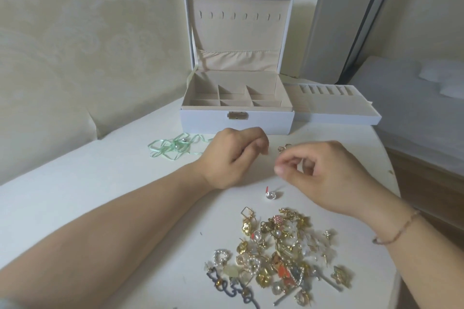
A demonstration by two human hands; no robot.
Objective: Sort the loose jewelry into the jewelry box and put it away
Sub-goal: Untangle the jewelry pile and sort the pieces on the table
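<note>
Loose jewelry (281,251) heaped on white table (100,195), near edge. Jewelry box (237,118) behind, lid up, compartments bare; tray (334,108) beside it. Left hand (233,158) fingers curled, contents unclear. Right hand (319,173) thumb and forefinger pinched, possibly on fine item. Green ribbon (173,148) at left.
</note>
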